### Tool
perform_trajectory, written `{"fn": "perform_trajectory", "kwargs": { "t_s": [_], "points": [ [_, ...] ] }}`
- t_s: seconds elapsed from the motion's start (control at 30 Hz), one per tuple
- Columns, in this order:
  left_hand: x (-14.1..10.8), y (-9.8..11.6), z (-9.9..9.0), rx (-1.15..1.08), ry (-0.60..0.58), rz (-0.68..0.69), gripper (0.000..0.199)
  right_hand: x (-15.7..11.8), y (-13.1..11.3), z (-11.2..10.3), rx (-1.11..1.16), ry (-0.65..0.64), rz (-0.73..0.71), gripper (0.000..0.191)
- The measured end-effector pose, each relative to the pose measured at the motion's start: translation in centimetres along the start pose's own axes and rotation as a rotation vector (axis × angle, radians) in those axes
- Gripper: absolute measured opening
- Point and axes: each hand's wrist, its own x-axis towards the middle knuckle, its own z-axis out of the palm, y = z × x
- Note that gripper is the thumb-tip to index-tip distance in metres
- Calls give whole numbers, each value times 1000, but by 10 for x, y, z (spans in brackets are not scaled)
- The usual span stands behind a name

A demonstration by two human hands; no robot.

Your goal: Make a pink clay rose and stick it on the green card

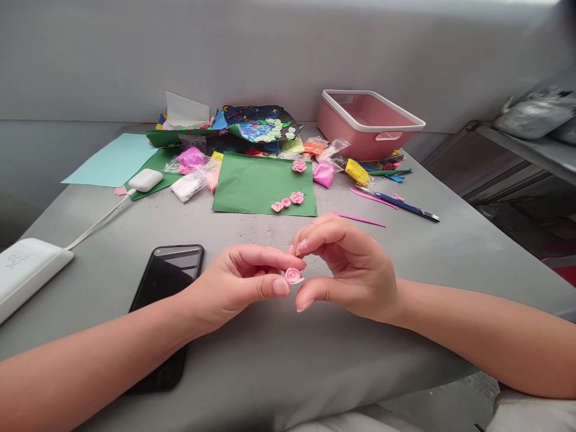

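A small pink clay rose (294, 276) with spiralled petals is pinched between the thumb and fingers of my left hand (252, 279). My right hand (348, 264) curves around the rose's right side, its thumb and fingers apart with a gap between them. Its fingertips are close to my left fingers; whether they touch is unclear. Beyond my hands lies a green sheet (252, 186) bearing several pink clay roses. One rose (299, 166) sits at its upper right, and others (296, 198) are grouped near its lower right edge.
A black phone (171, 270) lies partly under my left forearm. A white power bank (31, 270) is cabled to a white case (145, 180). Pink and blue tools (407, 207) lie right, near a pink basket (360, 123). Bagged clay (191, 159) and coloured artwork (265, 126) line the back.
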Motion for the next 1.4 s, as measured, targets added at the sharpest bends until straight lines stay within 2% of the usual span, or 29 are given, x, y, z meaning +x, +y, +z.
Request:
{"fn": "perform_trajectory", "kwargs": {
  "t_s": [0.13,0.3,0.4,0.5,0.63,1.03,1.2,1.3,1.4],
  "points": [
    [1,-2,-1,-73,-19,11,20,0,0,0,-14,18,-20,31],
    [1,-2,-1,-106,-46,35,11,0,-1,1,-9,18,-29,26],
    [1,-2,-1,-83,-40,27,16,0,-1,0,-29,25,-29,25],
    [1,-2,-1,-78,-21,18,20,1,-1,0,-41,20,-36,25],
    [1,0,0,-75,-14,13,14,1,-2,0,-49,-4,-53,27],
    [0,0,0,-90,-89,8,10,1,0,-2,-38,-32,-109,31],
    [0,1,0,-91,-77,6,9,1,1,-3,-74,-32,-138,29],
    [1,0,1,-119,-48,10,9,1,1,-3,-150,-11,-208,25],
    [2,-1,2,-205,21,4,11,0,4,-2,-417,6,-427,9]
  ]
}}
